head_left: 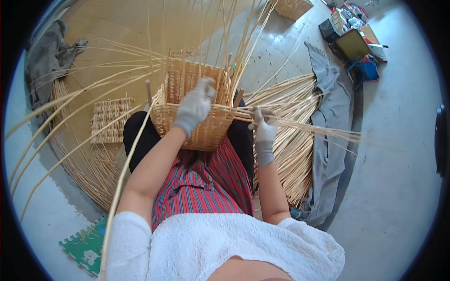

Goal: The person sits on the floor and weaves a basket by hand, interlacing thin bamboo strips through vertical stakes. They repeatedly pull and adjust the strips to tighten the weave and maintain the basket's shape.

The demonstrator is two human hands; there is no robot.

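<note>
Basket (187,136) sits on my lap, out at its far edge btwn the knees, mouth tipped up & open. Key relation: the thin strands (323,129) run L–R, long axis roughly along the basket's near rim, then out past its R corner post (238,98) & off over the floor's R side. My R hand (265,126) is just beyond that corner, fingers clamped on the strands afaict, loose ends trailing away to the R. My L hand (194,105) is nearer the basket, right over the near rim w/ fingers at the mouth; they look curled, but can't tell if they're gripping anything. So strands lie to the R of my L fingers, basket to the L of my R.

In the way, I'd say: long canes (123,173) fanning off the basket's L & far sides, one sweeping back past my L arm, plus the corner post btwn my hands.

Around: cane pile (290,154) on the floor to R, w/ grey cloth (333,173) along its outer edge; woven panel (110,122) on the floor to L; green mat (86,246) at lower L.
</note>
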